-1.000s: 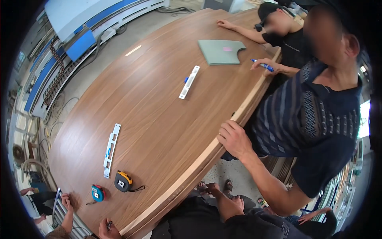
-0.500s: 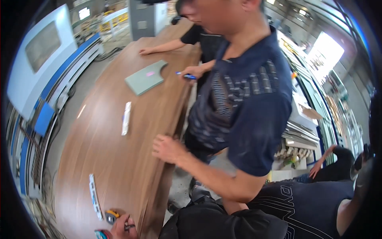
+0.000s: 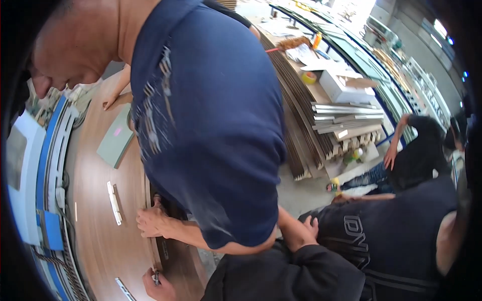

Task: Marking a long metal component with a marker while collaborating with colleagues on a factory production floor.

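Observation:
At the lower edge my left hand [image 3: 159, 287] is closed on a small dark metal piece [image 3: 156, 278], too small to make out. It is at the edge of a brown wood-grain board [image 3: 95, 236]. A white metal strip [image 3: 124, 289] lies to its left, partly cut off. Farther up the board are another white strip [image 3: 114, 203] and a grey-green panel [image 3: 116, 138] with a curved notch and pink tag. A bare forearm [image 3: 295, 230] from a black sleeve [image 3: 286, 271] looks like my right arm; its hand is hidden behind a co-worker.
A co-worker in a navy shirt [image 3: 221, 115] leans across close in front, a hand [image 3: 151, 223] on the board's edge. Another person in dark clothes [image 3: 391, 236] is at the right. Stacked dark profiles [image 3: 296, 115] and a white box [image 3: 346, 85] lie beyond; a blue-white machine [image 3: 50, 231] stands left.
The view has swung right, and the navy-shirted co-worker now fills more of it. The tape measure that was beside my left hand is out of sight. My left hand is now at the board's edge.

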The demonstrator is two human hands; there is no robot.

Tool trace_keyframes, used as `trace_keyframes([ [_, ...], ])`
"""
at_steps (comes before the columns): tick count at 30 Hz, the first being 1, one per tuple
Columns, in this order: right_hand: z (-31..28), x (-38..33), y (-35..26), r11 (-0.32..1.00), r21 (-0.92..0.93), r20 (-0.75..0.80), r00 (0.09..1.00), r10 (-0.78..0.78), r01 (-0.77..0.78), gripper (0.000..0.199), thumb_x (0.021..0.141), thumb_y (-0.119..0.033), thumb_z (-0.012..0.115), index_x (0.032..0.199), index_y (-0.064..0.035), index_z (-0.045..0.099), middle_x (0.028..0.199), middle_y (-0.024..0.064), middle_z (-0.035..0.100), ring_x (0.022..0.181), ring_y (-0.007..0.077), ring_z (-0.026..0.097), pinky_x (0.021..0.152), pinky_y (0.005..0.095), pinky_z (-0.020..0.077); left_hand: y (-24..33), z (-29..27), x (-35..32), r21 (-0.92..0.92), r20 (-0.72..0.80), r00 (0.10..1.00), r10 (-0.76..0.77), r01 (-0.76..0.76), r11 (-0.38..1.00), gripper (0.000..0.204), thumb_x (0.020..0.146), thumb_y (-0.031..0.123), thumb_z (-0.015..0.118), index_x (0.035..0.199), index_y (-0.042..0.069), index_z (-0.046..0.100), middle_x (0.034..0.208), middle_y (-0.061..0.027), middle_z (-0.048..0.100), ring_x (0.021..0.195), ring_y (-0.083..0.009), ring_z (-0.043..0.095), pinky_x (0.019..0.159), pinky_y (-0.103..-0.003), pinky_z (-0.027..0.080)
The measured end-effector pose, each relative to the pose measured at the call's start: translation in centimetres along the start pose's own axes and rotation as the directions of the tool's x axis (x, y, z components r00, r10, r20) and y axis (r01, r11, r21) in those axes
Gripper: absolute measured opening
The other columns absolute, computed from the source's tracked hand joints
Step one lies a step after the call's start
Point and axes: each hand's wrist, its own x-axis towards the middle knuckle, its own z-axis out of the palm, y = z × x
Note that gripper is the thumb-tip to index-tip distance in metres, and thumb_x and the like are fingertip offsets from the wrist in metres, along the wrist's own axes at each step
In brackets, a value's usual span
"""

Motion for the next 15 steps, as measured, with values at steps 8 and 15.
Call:
trace_keyframes([
  [8,-4.6,-4.9,0.2,0.971,0.164,-0.052,0.981,0.185,-0.174,0.028,0.097,-0.022,0.066,0.117,-0.0044,0.076,0.086,0.0127,0.076,0.065,0.0215,0.072,0.054,0.0387,0.0547,1.2,-0.4,0.3,-0.045,0.039,0.987,-0.158,0.160,0.986,0.018,0.094,0.013,0.072,0.106,0.000,0.079,0.097,-0.0205,0.078,0.084,-0.0396,0.074,0.078,-0.044,0.059],
  [15,-2.3,4.2,-4.5,0.995,0.098,0.056,0.998,-0.019,0.013,0.047,0.095,-0.027,0.072,0.136,-0.0031,0.069,0.090,0.0140,0.078,0.064,0.0241,0.073,0.053,0.0415,0.0565,2.2,0.3,1.7,-0.260,-0.292,0.819,-0.494,0.429,0.865,0.029,0.094,0.032,0.079,0.108,0.006,0.081,0.099,-0.0239,0.078,0.088,-0.0391,0.076,0.080,-0.047,0.059],
])
